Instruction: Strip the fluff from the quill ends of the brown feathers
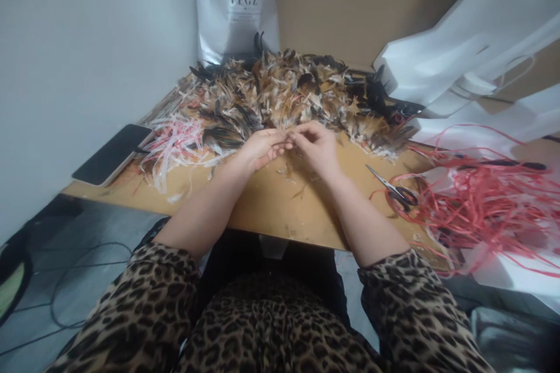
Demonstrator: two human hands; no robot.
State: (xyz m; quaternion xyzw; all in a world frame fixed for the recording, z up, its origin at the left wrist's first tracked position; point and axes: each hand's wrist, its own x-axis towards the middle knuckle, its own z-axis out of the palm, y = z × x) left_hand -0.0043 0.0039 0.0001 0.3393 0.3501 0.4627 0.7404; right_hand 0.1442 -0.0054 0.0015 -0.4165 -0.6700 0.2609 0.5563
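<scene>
My left hand (pixel 265 149) and my right hand (pixel 318 147) meet over the table, in front of a big heap of brown, white and black feathers (pixel 280 90). Thumb and fingers of each hand are pinched together, the fingertips almost touching. Whatever lies between them is too small and blurred to make out. The left hand's lower fingers curl loosely below the pinch. A few feather scraps (pixel 286 175) are scattered on the tabletop beneath my hands.
Scissors (pixel 396 189) with dark handles lie right of my hands, beside tangled red strips (pixel 476 204). Pink and white strips (pixel 175 140) and a phone-like dark slab (pixel 112 154) lie at left. A white bag (pixel 238 23) stands behind the feathers. The table's front edge (pixel 280 234) is near my body.
</scene>
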